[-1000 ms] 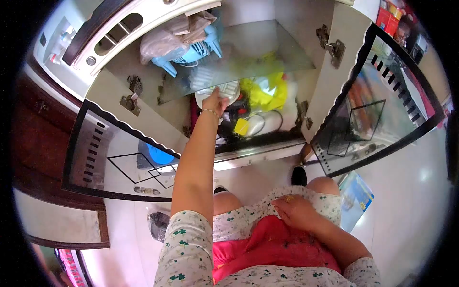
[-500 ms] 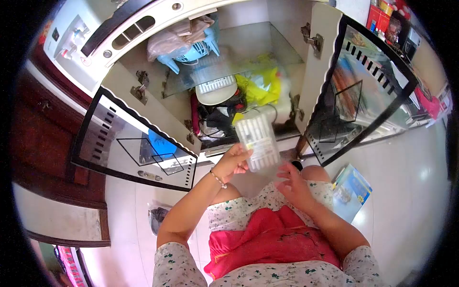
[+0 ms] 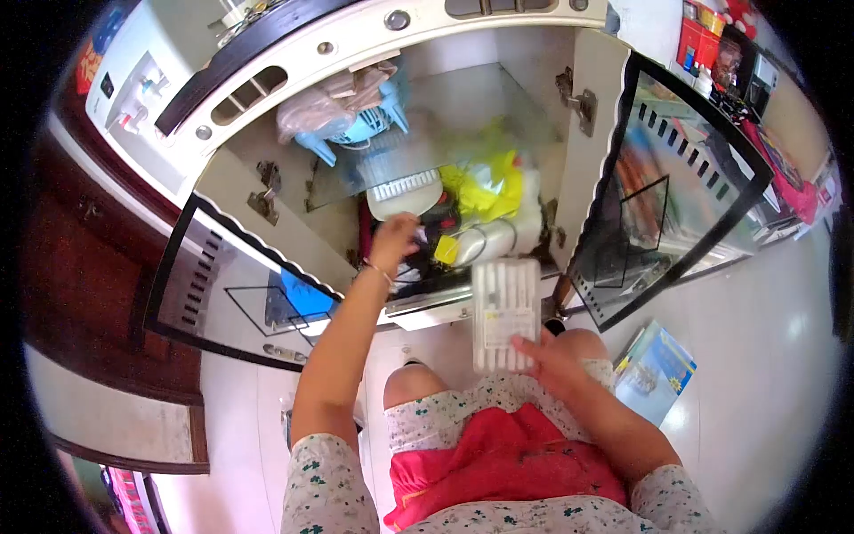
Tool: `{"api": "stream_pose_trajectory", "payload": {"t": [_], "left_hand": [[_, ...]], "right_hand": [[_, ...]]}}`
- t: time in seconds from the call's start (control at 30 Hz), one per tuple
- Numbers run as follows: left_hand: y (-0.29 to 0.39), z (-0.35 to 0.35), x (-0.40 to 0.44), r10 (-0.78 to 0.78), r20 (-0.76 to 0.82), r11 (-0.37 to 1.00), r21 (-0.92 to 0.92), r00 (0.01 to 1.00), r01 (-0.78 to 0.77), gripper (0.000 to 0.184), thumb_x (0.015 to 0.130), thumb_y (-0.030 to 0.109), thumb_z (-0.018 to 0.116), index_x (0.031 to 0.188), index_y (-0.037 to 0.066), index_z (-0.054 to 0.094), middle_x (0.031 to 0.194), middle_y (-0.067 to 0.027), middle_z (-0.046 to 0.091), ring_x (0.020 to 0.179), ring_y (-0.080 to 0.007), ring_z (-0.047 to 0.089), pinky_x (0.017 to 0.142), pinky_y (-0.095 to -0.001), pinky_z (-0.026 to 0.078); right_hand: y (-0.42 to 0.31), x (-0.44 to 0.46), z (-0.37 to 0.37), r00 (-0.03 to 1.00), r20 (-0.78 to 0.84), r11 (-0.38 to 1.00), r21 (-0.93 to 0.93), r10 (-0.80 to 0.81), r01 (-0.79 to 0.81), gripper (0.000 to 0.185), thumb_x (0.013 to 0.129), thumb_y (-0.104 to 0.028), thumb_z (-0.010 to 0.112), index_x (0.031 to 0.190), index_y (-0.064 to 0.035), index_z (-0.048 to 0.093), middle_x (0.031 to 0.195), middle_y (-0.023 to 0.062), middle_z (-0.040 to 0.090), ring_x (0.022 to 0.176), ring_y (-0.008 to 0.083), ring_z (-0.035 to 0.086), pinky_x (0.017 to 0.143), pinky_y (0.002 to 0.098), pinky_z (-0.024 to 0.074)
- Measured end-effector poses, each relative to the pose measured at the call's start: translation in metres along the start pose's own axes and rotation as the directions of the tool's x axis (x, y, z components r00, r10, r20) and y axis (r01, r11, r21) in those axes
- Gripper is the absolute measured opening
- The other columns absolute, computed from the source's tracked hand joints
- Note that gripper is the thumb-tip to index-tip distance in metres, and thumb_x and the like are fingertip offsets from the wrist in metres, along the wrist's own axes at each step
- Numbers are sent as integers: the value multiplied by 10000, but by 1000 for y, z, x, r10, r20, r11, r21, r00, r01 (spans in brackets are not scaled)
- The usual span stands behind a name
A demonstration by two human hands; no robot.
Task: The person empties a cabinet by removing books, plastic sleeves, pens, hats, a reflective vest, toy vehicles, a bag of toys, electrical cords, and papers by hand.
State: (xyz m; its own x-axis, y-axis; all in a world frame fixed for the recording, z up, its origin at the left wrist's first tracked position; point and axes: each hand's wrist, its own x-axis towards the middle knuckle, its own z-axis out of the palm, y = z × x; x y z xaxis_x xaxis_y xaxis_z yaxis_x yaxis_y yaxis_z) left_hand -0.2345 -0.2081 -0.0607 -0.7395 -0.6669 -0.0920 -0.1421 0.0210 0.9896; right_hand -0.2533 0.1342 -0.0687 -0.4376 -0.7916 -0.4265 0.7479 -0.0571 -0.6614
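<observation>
A flat, clear-and-white ribbed plastic case (image 3: pixel 505 311) is in my right hand (image 3: pixel 547 358), its thumb on the lower right corner, above my lap. My left hand (image 3: pixel 396 240) reaches into the lower part of the open cabinet, just below a white rounded item (image 3: pixel 405 200) with a ribbed top. The left fingers are blurred, and whether they touch anything is hidden. Beside it lie dark items, a yellow bag (image 3: pixel 491 187) and a white rounded object (image 3: pixel 503 240) with a cable. A light blue plastic object (image 3: pixel 360 125) with a wrapped bag sits on the glass shelf (image 3: pixel 463 116).
The left glass door (image 3: pixel 240 285) and right glass door (image 3: pixel 663 196) stand open on either side of the cabinet. A blue-and-white box or booklet (image 3: pixel 654 369) lies on the floor at the right. A water dispenser (image 3: pixel 133 107) stands at the upper left.
The ribbed case has come out of the cabinet in my left hand and passed to my right hand. My left hand has gone back into the cabinet.
</observation>
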Motion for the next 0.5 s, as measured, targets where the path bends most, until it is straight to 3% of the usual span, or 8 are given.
{"api": "stream_pose_trajectory", "payload": {"t": [0.07,0.1,0.13,0.17,0.33,0.43,0.47,0.5], "left_hand": [[3,-12,28,-22,-178,999,-27,984,18,214,840,177,564,1018,59,556,904,-43,579,844,-136,540,619,-287,465],[-50,-49,114,381,-355,884,412,854,-222,307,815,236,606,1011,7,549,893,-80,595,828,-180,551,591,-336,456],[-13,-43,100,274,-375,852,521,886,-43,441,781,310,644,1041,-29,533,919,-140,606,819,-231,555,655,-342,457],[-23,-55,111,208,-359,865,501,910,0,615,759,424,632,1151,-31,504,1062,-220,582,960,-298,563,804,-352,447],[-4,-31,135,217,-372,733,673,903,101,794,752,573,540,1294,7,413,1295,-278,411,1244,-370,377,1006,-422,316],[-26,-36,164,232,-218,303,942,948,142,632,784,489,568,1206,23,500,1163,-224,549,1079,-330,535,881,-422,430],[4,-17,128,80,-388,744,636,918,204,505,805,423,578,1116,28,533,1047,-177,588,944,-273,573,780,-372,460],[21,-5,106,-132,-455,965,143,881,219,382,826,357,588,1027,34,566,931,-130,628,809,-216,611,678,-323,490]], "right_hand": [[6,-1,-3,999,44,1000,1,-19,19,503,840,-166,619,1259,-50,367,1179,96,527,1060,224,540,861,372,478],[5,6,-9,999,31,1000,0,11,-11,511,842,-157,616,1270,-48,359,1185,98,524,1061,223,539,871,360,471],[5,11,-14,998,27,998,-6,58,-58,520,844,-148,613,1281,-46,351,1191,100,521,1063,221,539,881,348,463],[5,11,-19,997,14,996,-36,77,-77,519,852,-136,599,1294,-45,342,1194,102,521,1066,216,537,879,353,465],[-15,0,-5,1000,27,997,-80,-12,15,629,816,-265,648,1285,23,342,1193,128,518,1087,222,503,936,331,397],[-8,4,-15,999,30,997,-78,-22,25,606,825,-276,635,1266,40,363,1181,132,529,1081,219,507,935,328,396],[-3,3,-19,999,22,997,-77,-24,26,583,834,-279,624,1251,48,383,1168,133,539,1077,217,510,935,328,395],[-3,5,-19,999,21,997,-75,-24,25,583,834,-279,624,1251,48,383,1168,133,539,1077,217,510,935,328,395]]}}
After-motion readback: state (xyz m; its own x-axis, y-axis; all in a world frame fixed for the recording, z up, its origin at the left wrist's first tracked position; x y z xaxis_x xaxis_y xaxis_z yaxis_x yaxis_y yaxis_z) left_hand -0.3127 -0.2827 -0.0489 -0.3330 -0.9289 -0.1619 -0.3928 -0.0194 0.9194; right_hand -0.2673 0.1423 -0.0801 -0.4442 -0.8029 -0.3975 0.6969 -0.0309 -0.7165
